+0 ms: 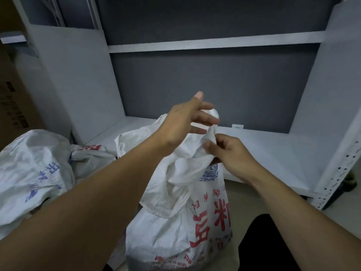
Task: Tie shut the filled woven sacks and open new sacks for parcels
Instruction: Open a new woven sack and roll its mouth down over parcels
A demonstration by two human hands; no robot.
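Sack [175, 231] top pinched by right fingers [222, 141].

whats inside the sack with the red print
Nothing of its contents shows: the sack bulges, but its gathered white mouth, pinched by the right hand, covers the inside.

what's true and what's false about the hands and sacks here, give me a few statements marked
1. The right hand pinches the twisted top of the sack in front. True.
2. The left hand is balled into a fist. False: its fingers are stretched out beside the sack's top.
3. The large characters on that sack are green. False: they are red.
4. A second sack lies to the left. True.
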